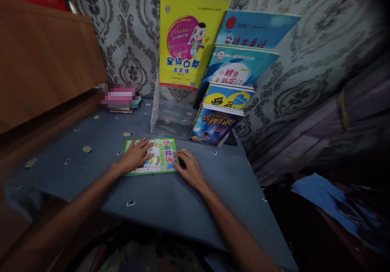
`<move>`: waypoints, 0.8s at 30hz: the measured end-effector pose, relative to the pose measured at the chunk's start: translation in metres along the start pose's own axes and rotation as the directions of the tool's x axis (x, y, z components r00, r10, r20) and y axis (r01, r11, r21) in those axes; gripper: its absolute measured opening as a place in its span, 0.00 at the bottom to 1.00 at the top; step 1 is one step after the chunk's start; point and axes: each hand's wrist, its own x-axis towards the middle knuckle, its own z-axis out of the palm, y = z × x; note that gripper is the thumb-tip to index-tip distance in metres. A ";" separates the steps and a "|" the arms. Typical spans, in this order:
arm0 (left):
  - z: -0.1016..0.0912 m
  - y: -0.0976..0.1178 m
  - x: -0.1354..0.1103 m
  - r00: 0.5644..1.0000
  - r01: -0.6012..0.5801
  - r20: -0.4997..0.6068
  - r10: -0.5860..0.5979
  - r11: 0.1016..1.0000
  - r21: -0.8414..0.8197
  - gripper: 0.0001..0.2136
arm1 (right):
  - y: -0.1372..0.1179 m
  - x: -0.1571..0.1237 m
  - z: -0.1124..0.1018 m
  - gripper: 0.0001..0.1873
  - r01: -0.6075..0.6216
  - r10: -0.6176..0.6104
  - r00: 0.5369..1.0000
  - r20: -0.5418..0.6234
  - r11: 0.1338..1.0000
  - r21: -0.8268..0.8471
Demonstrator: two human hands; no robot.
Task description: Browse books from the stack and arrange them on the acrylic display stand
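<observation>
A thin green-bordered booklet [163, 154] lies flat on the grey-blue tablecloth [158, 199]. My left hand [136, 155] rests flat on its left half, fingers spread. My right hand [189, 167] touches the booklet's right edge, fingers curled over it. Behind the booklet a clear acrylic stand [170, 117] holds a tall yellow book [187, 42] upright against the wall. To its right, several books are stepped one above another: a dark fantasy-cover book [215, 125] in front, a yellow and blue one [227, 96], then two blue ones [240, 66] higher up.
A small stack with a pink cover [120, 97] sits at the back left of the table. A wooden panel [42, 56] stands on the left. Patterned wallpaper [304, 68] backs the table. Blue papers [329, 199] lie low at the right, beyond the table edge.
</observation>
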 end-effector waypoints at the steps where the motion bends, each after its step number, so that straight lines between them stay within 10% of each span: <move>1: 0.002 -0.004 0.000 1.000 0.013 0.003 -0.013 1.000 0.004 0.25 | 0.002 0.000 0.001 0.15 0.018 -0.017 1.000 0.014 1.000 -0.014; 14: -0.009 0.001 0.001 0.998 0.056 0.000 -0.056 0.996 0.073 0.25 | 0.001 -0.003 0.002 0.32 0.216 -0.200 0.965 0.168 0.973 -0.083; 24: -0.045 0.043 -0.006 0.960 0.218 0.152 -0.234 0.969 0.117 0.19 | 0.035 -0.001 -0.010 0.24 -0.036 0.014 0.996 -0.091 0.969 -0.245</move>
